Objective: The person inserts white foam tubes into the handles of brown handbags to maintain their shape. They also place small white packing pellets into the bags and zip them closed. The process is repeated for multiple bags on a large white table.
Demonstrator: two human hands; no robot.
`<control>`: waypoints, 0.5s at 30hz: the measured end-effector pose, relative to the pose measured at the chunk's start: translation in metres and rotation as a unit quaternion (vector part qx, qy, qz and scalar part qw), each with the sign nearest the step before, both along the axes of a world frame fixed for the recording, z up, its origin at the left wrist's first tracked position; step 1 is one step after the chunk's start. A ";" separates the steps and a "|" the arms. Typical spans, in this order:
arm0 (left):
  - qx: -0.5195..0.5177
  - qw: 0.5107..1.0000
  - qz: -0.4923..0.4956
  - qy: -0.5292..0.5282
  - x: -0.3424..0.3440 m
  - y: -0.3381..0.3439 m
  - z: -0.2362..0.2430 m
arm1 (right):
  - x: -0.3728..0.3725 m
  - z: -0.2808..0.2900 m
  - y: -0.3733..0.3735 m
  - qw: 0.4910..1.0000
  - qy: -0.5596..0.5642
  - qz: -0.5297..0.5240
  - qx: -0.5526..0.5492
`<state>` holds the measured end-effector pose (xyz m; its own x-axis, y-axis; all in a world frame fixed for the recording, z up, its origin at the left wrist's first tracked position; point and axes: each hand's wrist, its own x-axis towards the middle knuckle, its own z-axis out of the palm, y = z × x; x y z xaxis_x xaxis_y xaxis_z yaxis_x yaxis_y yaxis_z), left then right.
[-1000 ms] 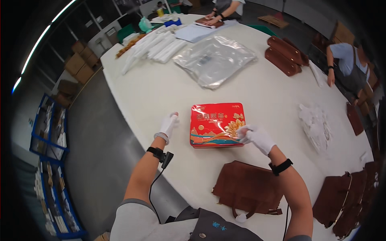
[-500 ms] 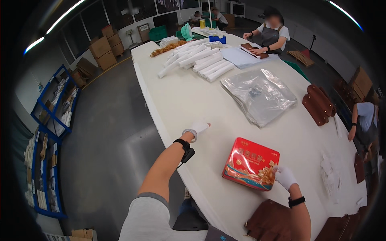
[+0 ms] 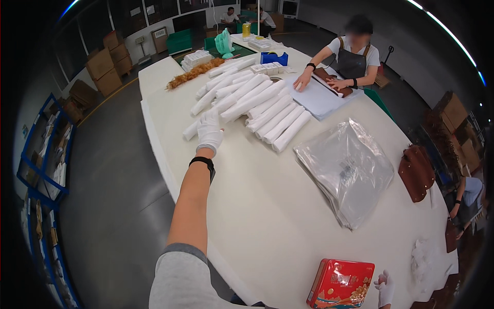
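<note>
Left hand [image 3: 210,133], white-gloved, at 10 o'clock just off centre, over the near-left ends of the white rolls [image 3: 254,101]. Seems to touch one roll end [image 3: 190,130]; can't tell if gripping, palm and fingertips hidden. Black strap [image 3: 202,162] round the wrist; forearm in from 7 o'clock. Right hand [image 3: 384,289], also gloved, between 4 and 5 o'clock at the lower edge, fingers loosely bent, part-open. Just beside the red tin [image 3: 343,280], on its 3 o'clock side; can't tell if touching. Tin lying flat on the white table [image 3: 242,206], at 5 o'clock, picture side up.

White rolls heaped at 12 o'clock, fanned toward 11, overlapping. At 3 o'clock, flat stack of clear plastic bags [image 3: 355,175]; farther out same way, brown leather-look piece [image 3: 416,175]. At 4, crumpled white plastic [image 3: 422,265].

Past the rolls: orange-brown fluffy strip [image 3: 193,74] at 11, green fan [image 3: 224,44] just before 12, blue tape dispenser [image 3: 275,59] just after 12. Between 1 and 2, co-worker [image 3: 352,62] in dark apron, both hands at a brown piece [image 3: 346,91] by pale sheets [image 3: 309,105]. Off the table: cardboard boxes [image 3: 100,67] at 10, blue rack [image 3: 42,200] toward 9.
</note>
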<state>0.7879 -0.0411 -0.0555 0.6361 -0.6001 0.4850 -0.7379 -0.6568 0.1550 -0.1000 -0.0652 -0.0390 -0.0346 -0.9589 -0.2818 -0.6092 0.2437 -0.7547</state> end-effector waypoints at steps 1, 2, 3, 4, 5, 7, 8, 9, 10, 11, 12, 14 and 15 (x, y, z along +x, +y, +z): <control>0.021 1.000 -0.016 -0.011 0.011 -0.014 0.001 | 0.012 0.002 0.000 1.000 -0.009 0.005 0.009; 0.041 0.998 -0.036 -0.024 0.023 -0.031 0.001 | 0.025 0.004 0.004 1.000 -0.019 0.005 0.017; 0.061 0.996 -0.057 -0.037 0.035 -0.046 0.001 | 0.034 0.005 0.006 0.999 -0.029 0.006 0.024; 0.061 0.996 -0.057 -0.031 0.045 -0.054 -0.002 | 0.037 0.003 0.004 0.999 0.012 0.038 0.014; 0.059 0.995 -0.072 -0.019 0.042 -0.071 -0.012 | 0.032 0.005 0.011 0.997 0.061 0.056 0.003; 0.082 0.995 -0.047 0.021 0.058 -0.080 -0.015 | 0.047 0.006 0.016 0.991 0.109 0.069 0.016; 0.107 0.993 -0.007 0.054 0.074 -0.072 -0.013 | 0.068 0.014 0.015 0.991 0.112 0.064 0.039; 0.133 0.986 0.023 0.096 0.072 -0.077 -0.013 | 0.076 0.022 0.020 0.989 0.126 0.050 0.064; 0.090 0.992 0.009 0.091 0.072 -0.081 -0.010 | 0.058 0.000 0.018 0.997 0.063 0.032 0.042; 0.051 0.993 -0.026 0.104 0.045 -0.099 -0.008 | 0.020 -0.018 0.027 1.000 0.017 -0.007 0.021; 0.016 0.994 -0.043 0.101 0.032 -0.099 0.005 | 0.025 -0.019 0.036 0.999 -0.046 -0.030 0.003; -0.142 0.978 -0.153 -0.020 -0.010 -0.100 -0.002 | 0.014 -0.021 0.044 0.995 -0.056 -0.077 -0.021; -0.135 0.968 -0.209 0.025 -0.052 -0.089 0.008 | 0.043 -0.005 0.034 0.995 0.076 -0.019 -0.067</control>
